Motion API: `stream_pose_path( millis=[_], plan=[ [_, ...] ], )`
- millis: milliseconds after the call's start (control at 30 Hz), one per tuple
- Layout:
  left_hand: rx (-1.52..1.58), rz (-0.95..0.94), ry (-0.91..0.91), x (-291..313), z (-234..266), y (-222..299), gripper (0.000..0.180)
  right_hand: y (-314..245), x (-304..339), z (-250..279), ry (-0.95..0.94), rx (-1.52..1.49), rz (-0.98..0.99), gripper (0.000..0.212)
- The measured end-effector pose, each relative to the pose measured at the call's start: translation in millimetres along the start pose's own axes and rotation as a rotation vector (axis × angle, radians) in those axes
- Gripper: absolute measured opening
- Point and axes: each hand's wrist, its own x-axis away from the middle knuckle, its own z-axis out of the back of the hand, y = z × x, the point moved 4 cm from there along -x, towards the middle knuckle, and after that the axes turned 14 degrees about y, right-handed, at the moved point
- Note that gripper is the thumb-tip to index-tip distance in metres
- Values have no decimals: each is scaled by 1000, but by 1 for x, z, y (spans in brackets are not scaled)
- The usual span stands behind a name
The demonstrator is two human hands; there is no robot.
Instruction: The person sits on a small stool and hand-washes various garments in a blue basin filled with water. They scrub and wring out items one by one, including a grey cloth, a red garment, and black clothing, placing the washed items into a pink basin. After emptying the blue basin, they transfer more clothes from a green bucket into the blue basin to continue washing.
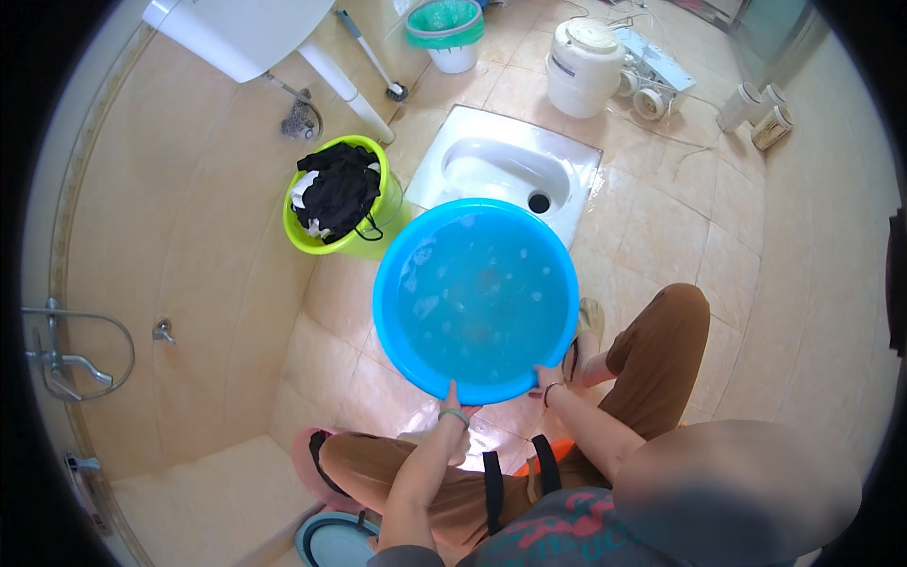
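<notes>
Down in the head view, the big blue basin [384, 302] of cloudy water [472, 302] sits straight ahead of the person, round, so no real long axis. Left hand [455, 410] has its fingers gripping the nearest bit of rim, right hand [549, 380] is grasping it a bit further round to the right, so honestly neither's nearer. Far side overlaps the white squat toilet [491, 170]; can't tell if they touch. Lime bucket [363, 249] of dark clothes [340, 194] is just beside, up left.
</notes>
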Motion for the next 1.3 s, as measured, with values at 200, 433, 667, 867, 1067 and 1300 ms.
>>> stream_pose_path(
  millis=[200, 433, 667, 867, 1067, 1300],
  plan=[
    [-252, 5, 103, 20, -23, 15, 68, 36, 2, -23, -318, -114, -199, 34],
    [-373, -155, 190, 23, -8, 21, 44, 35, -6, -25, -297, -59, -194, 35],
    [-371, -186, 193, 26, -11, 24, 35, 31, -4, -20, -277, -43, -218, 32],
    [-481, -198, 273, 31, -15, 34, 35, 29, 6, -18, -335, 24, -255, 36],
    [-477, -243, 375, 44, -25, 38, 39, 32, 2, -19, -330, 19, -257, 38],
    [-521, -250, 391, 35, -4, 70, 39, 37, -3, -28, -252, -42, -202, 35]
  ],
)
